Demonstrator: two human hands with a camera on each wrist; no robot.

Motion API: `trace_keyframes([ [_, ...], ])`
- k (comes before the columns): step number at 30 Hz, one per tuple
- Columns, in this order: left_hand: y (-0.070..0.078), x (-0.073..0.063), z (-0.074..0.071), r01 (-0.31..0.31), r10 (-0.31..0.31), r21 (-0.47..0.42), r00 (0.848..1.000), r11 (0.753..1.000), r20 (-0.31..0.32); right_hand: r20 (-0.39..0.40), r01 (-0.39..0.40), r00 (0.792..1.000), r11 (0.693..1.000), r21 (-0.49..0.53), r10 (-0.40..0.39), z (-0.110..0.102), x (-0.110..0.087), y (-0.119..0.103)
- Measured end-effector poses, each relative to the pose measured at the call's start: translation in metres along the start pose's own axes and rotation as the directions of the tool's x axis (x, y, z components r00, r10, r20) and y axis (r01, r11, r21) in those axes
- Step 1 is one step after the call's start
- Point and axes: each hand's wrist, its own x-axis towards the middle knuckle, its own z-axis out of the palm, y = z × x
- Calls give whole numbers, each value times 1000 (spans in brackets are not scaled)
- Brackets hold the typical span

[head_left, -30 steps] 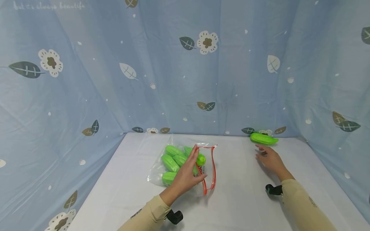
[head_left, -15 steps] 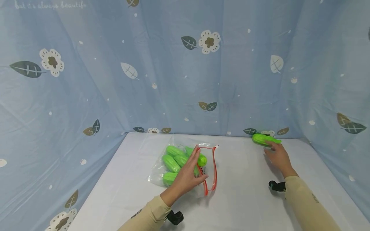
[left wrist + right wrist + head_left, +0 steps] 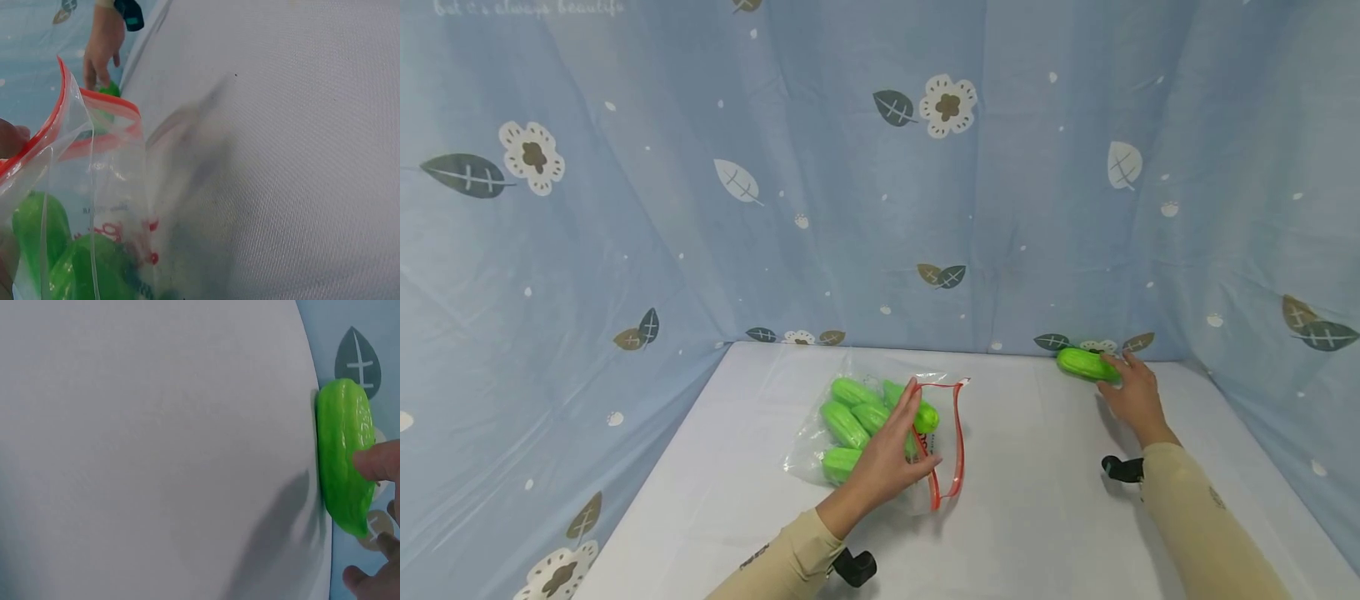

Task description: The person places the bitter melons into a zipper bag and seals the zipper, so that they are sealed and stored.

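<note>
In the head view my left hand [image 3: 886,460] lies over a clear zip bag [image 3: 805,446] with a red zip edge, fingers straight and thumb spread at its mouth. The mouth gapes toward the right. Several green ridged vegetables [image 3: 844,423] lie inside, partly covered by the hand. At the far right my right hand [image 3: 1135,398] reaches a single glossy green, ridged gourd-like vegetable [image 3: 1082,363]. Seen from the right wrist, one fingertip [image 3: 369,461] touches the side of this vegetable [image 3: 342,444], while the other fingers are spread apart, off it.
A white-covered table [image 3: 1015,500] carries everything. Blue patterned curtain [image 3: 850,208] stands around its back and sides, with the lone vegetable lying right at its foot. A black wrist camera mount [image 3: 854,567] juts out beneath the left sleeve, another [image 3: 1122,469] beside the right one.
My right hand has moved right and farther back, from in front of the lone vegetable to its tapered right end. My left hand and the bag have stayed in place.
</note>
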Motion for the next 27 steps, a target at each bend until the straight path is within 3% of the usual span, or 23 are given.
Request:
trace_keyframes([
  [8,0,1,0,0,0,-2,1000,1000,1,136,11,991,1000,-20,-8,-4,10,3],
  [18,1,1,0,9,-9,-3,1000,1000,10,148,-17,989,995,-97,32,-1,17,2],
  [27,2,1,0,-5,5,-8,1000,1000,8,157,-25,987,994,-105,41,-6,14,2],
])
